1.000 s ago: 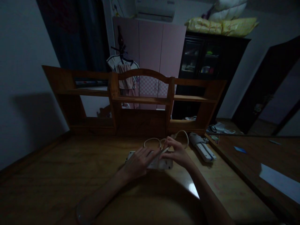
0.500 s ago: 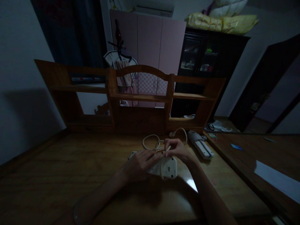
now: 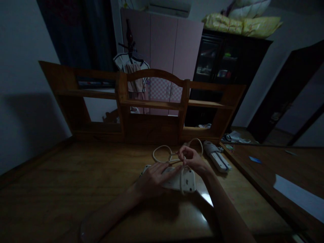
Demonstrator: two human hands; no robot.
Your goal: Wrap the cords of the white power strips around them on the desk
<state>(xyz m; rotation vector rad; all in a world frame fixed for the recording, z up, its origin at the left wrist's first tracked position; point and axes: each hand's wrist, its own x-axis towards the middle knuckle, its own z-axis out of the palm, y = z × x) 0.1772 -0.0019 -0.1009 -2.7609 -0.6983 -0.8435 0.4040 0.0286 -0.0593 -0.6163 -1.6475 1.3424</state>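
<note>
A white power strip (image 3: 186,179) lies tilted on the wooden desk (image 3: 63,182) in dim light. My left hand (image 3: 152,179) is closed over its left part and holds it. My right hand (image 3: 193,160) pinches the strip's white cord (image 3: 162,153) just above the strip's right end. One turn of the cord runs down across that end. Behind my hands the cord lies in loose loops on the desk.
A second white power strip (image 3: 217,158) with its cord wound round it lies to the right. A wooden shelf unit (image 3: 152,104) stands along the desk's back edge. A darker table (image 3: 291,175) with white paper (image 3: 298,197) adjoins on the right.
The power strip has turned and its right end has lifted toward me. My right hand has brought the cord round that end. The loose loop behind has shifted slightly left.
</note>
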